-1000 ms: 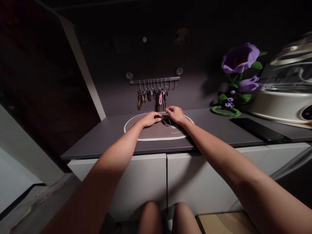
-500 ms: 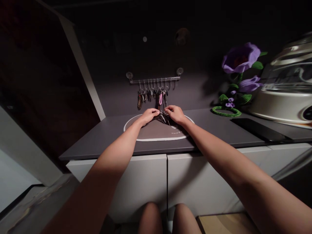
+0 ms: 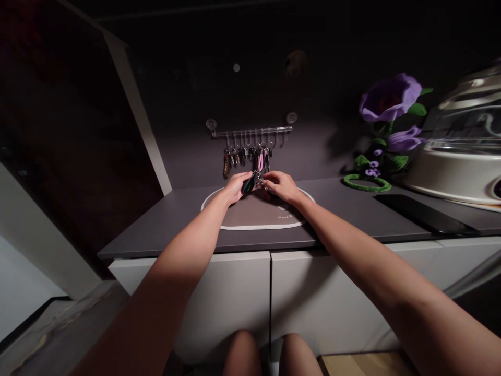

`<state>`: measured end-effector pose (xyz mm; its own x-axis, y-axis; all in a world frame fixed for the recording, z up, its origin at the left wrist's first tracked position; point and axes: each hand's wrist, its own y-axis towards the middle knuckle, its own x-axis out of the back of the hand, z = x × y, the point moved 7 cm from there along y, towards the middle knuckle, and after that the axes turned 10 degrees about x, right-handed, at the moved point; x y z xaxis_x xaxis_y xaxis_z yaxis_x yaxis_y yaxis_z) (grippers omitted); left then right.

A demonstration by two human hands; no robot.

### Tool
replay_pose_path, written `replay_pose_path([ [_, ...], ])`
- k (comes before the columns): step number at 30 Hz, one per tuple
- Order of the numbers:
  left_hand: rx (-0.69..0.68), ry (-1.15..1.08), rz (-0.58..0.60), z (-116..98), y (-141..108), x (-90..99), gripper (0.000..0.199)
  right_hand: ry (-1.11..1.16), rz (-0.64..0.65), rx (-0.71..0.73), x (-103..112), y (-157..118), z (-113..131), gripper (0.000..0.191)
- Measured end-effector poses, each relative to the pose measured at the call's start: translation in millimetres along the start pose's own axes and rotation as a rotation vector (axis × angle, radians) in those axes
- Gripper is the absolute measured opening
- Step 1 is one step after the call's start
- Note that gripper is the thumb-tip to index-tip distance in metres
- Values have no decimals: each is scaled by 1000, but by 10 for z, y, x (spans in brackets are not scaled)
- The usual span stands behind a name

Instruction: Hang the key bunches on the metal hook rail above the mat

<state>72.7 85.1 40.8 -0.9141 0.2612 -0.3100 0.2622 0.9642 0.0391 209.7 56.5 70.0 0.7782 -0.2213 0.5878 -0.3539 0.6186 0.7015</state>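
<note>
My left hand (image 3: 236, 188) is closed on a dark fob (image 3: 248, 185) that belongs to a bunch of keys (image 3: 258, 180). The metal keys and rings hang between my two hands, over the mat. From the other side, my right hand (image 3: 282, 185) pinches at the bunch with thumb and fingertips; its exact hold is too small to make out. Behind them a clear hook rail (image 3: 252, 131) on the wall carries several key sets, among them a pink loop strap (image 3: 260, 161) and a brown tag (image 3: 226, 164).
Under my hands lies a grey-brown mat (image 3: 250, 214) with a white edge, on the dark countertop (image 3: 156, 224). To the right are purple crafted flowers (image 3: 391, 99) on a green ring base, a black phone-like slab (image 3: 422, 213) and a cream appliance (image 3: 462, 172). White cabinet doors (image 3: 230, 297) stand below.
My left hand has turned and now shows the dark fob in its grip. The bunch has risen slightly and bundled together between my hands. The whole view has shifted a little.
</note>
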Motion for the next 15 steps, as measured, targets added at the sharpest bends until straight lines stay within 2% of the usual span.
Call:
replay_pose_path([
  [5,49,-63,21,6,-42,-34,11,73,-53,42,-28,-5,17,30],
  [15,54,-91,20,-35,-119,-102,13,-121,-101,187,41,15,102,14],
])
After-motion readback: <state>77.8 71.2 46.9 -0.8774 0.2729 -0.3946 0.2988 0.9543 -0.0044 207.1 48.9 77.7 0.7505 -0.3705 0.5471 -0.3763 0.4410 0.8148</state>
